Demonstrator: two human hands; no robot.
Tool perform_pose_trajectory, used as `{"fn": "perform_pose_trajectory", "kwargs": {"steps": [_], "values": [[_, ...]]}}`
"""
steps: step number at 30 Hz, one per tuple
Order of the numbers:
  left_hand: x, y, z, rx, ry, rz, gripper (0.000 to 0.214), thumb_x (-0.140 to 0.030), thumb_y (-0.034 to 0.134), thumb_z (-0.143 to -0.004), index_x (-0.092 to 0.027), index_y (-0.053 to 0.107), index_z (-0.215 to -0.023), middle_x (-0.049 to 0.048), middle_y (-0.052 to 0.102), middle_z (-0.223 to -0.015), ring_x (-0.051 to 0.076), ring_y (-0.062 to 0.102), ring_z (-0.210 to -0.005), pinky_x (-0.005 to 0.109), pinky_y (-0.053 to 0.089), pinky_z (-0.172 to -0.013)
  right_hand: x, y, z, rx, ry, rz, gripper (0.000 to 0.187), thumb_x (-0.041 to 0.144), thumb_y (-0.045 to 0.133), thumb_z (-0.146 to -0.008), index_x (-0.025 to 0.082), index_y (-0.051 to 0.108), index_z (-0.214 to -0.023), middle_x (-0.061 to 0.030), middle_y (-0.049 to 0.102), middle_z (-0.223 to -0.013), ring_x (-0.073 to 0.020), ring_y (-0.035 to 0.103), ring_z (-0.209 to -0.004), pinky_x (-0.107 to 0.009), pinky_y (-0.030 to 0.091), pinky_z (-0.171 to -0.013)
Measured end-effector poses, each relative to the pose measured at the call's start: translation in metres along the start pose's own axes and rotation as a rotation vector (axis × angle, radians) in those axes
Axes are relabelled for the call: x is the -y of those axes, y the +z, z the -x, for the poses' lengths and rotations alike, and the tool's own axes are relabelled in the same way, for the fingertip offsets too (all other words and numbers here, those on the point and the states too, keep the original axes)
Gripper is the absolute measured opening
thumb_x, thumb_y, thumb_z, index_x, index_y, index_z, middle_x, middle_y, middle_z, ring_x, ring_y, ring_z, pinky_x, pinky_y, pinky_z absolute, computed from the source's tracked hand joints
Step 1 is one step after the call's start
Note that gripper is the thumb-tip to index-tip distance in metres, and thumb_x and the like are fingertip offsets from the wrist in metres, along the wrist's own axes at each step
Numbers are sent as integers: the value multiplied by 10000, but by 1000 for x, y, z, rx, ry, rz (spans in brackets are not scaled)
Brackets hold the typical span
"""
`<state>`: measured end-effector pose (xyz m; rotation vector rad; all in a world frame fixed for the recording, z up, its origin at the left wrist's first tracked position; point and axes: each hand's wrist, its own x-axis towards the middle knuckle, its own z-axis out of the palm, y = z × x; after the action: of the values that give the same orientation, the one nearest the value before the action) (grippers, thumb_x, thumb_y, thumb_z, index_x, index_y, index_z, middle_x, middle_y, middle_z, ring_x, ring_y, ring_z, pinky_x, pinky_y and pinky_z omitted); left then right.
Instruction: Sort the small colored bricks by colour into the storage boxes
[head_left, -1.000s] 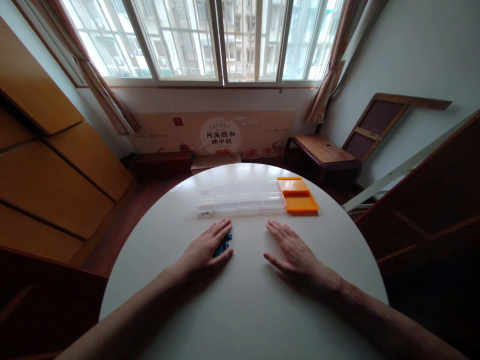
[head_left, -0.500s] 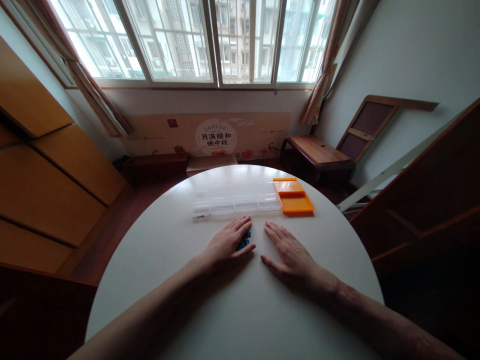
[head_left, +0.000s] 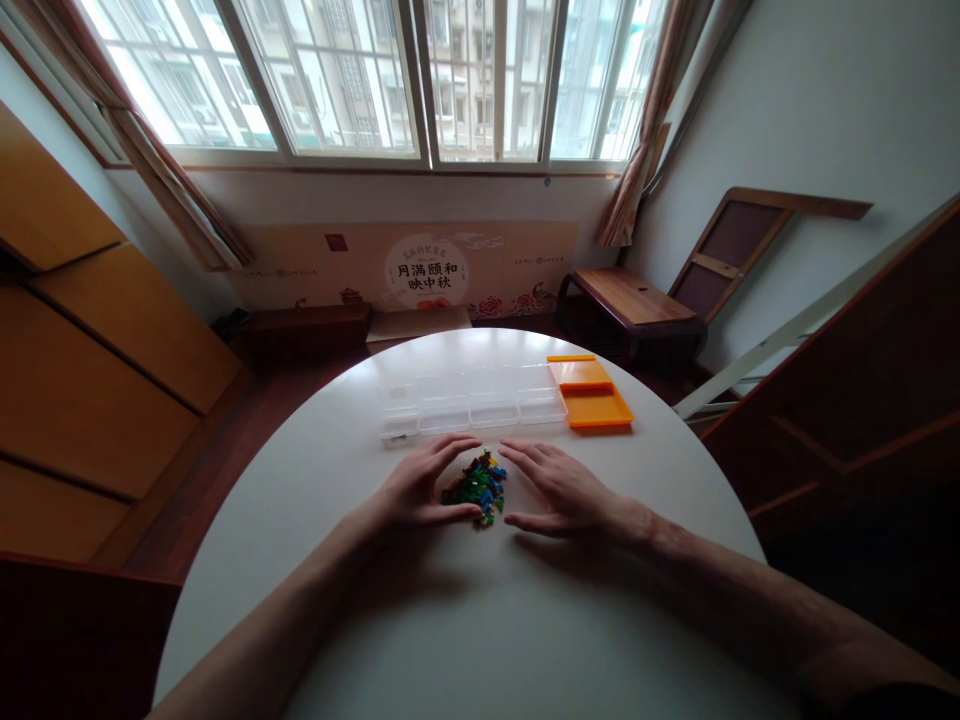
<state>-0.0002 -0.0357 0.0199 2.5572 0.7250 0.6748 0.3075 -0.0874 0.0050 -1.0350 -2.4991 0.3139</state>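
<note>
A heap of tiny building bricks (head_left: 477,483), mostly green and blue with some yellow and dark ones, lies on the white round table (head_left: 480,620). My left hand (head_left: 422,484) curves around the heap's left side, fingers and thumb apart. On the other side my right hand (head_left: 559,487) is likewise open, with its fingertips close to the heap's right edge. Neither hand grips a brick that I can see. Beyond both hands stand the clear plastic compartment boxes (head_left: 495,413) in a row, with the orange tray (head_left: 598,406) at their right end.
A small dark bit sits in the leftmost clear box (head_left: 400,432). Past the table's far edge are a low wooden table (head_left: 637,295) and a printed cardboard panel (head_left: 300,265) under the window. Wooden cabinets (head_left: 90,400) stand on the left.
My left hand has lifted and drawn left off the bricks, uncovering the heap it lay over. My right hand has risen from flat to curved and moved slightly left.
</note>
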Motion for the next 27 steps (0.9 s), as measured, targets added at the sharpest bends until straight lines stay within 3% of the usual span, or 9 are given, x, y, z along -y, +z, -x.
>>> {"fn": "perform_pose_trajectory", "kwargs": {"steps": [4,10,19,27], "values": [[10,-12,5,9,-83,-118,725,-729,853,-794,-256,683,-1316,108,727,-1204,300,725,-1050,412,598,-925,-5,-2,-26,8,-130,-1,895,687,742,-950,227,454,-1662,-156,609,-1585,-347,607,-1412,-526,505,-1218],[11,-12,2,123,-85,-116,890,-815,904,-654,-262,691,-1318,71,725,-1097,259,699,-903,345,563,-790,-16,3,-27,-21,-95,-44,868,668,759,-954,220,475,-1641,-140,625,-1560,-316,608,-1383,-494,531,-1196],[10,9,4,92,-126,-230,554,-726,783,-888,-282,754,-1219,53,770,-1089,216,741,-856,313,563,-764,-15,0,-20,-30,-119,-96,447,485,726,-1038,288,661,-1433,-77,694,-1447,-257,645,-1306,-439,573,-1132],[12,16,7,15,-81,-262,486,-704,706,-975,-291,769,-1222,56,787,-1085,224,748,-914,323,571,-804,-9,2,-21,-67,-131,-107,339,441,654,-1077,284,706,-1373,-78,747,-1351,-252,691,-1227,-444,589,-1098]]}}
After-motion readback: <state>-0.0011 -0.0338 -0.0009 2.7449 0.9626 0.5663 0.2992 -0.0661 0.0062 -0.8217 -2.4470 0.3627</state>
